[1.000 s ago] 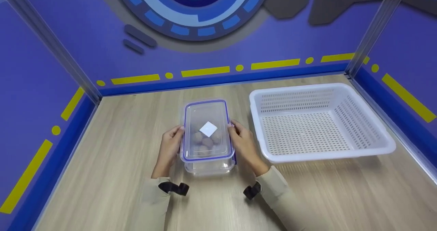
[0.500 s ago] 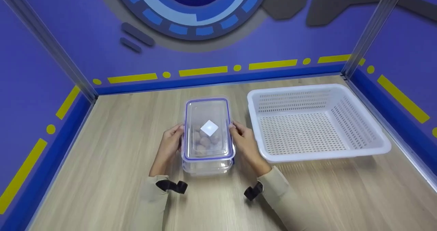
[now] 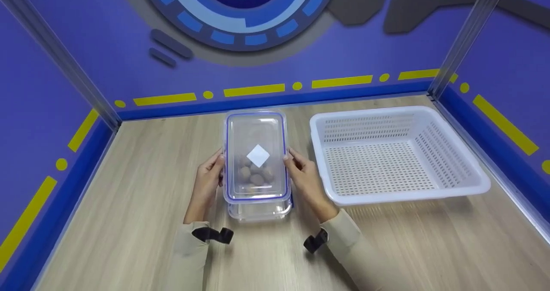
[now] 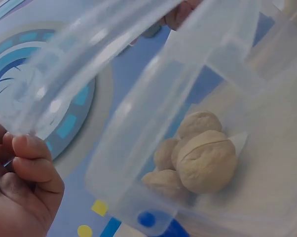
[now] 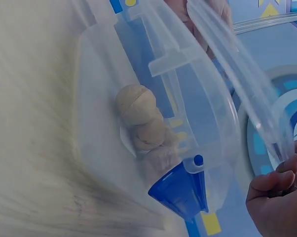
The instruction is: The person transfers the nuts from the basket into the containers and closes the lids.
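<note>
A clear plastic food container (image 3: 260, 211) stands on the table with several walnuts (image 4: 207, 160) inside. Its clear lid (image 3: 256, 127), rimmed in blue-purple and bearing a white diamond patch, is held above it, apart from the container's rim. My left hand (image 3: 206, 181) pinches the lid's left edge between thumb and fingers. On the opposite edge, my right hand (image 3: 307, 181) grips the lid the same way. A blue clip (image 5: 180, 190) hangs at the container's side in the right wrist view. From the head, the walnuts show only through the lid.
A white perforated plastic basket (image 3: 399, 196) stands to the right, close to my right hand. Purple-blue panels (image 3: 258, 74) border the wood-grain table (image 3: 142, 188) at the back and both sides. Black bands (image 3: 212, 235) circle both wrists.
The lid has risen off the container, looking larger and higher in the head view, and both hands have moved up with it. Container and basket stay in place.
</note>
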The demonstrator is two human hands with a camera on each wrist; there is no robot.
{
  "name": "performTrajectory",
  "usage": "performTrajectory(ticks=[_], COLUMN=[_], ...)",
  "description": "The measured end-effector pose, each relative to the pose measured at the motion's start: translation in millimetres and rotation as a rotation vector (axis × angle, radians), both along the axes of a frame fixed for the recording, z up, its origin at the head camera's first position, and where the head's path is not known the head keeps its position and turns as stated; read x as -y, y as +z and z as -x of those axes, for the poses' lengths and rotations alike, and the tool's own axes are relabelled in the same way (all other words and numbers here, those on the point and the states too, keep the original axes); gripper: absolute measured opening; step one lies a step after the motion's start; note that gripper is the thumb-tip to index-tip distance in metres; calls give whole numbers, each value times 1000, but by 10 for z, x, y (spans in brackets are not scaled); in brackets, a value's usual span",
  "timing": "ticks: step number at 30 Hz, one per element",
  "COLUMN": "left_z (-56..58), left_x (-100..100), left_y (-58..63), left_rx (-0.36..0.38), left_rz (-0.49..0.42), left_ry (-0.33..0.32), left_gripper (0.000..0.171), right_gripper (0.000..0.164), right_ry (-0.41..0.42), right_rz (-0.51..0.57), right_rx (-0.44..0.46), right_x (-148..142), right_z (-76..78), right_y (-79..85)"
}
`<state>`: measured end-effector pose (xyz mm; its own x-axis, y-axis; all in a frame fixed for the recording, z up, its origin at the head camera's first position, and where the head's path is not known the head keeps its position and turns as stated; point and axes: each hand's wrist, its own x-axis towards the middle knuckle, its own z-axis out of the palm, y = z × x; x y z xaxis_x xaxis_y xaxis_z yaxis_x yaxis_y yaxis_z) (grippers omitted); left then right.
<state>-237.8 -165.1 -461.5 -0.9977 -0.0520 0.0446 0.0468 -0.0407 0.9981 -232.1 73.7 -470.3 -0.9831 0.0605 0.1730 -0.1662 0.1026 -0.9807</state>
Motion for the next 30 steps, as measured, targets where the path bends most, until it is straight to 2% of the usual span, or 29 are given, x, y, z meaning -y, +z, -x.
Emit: performTrajectory(ticks=[5, 12, 22, 26, 30], left_z=[-23, -44, -56, -56, -55], left_x=[10, 12, 32, 18, 33], left_y=[17, 56, 98, 86, 35], left_rx=[-49, -128, -219, -248, -291], left_rz=[38, 75, 82, 62, 48], left_ry=[-17, 19, 60, 72, 32], left_gripper=[41, 40, 36, 28, 32], right_gripper=[43, 42, 36, 33, 33], right_ry=[-30, -41, -110, -69, -4], right_rz=[44, 117, 120, 146, 157], right_rx=[-8, -31, -124, -173, -191], right_x=[11, 27, 75, 59, 34], right_z=[4, -18, -31, -23, -21], right_y=[13, 67, 117, 96, 50])
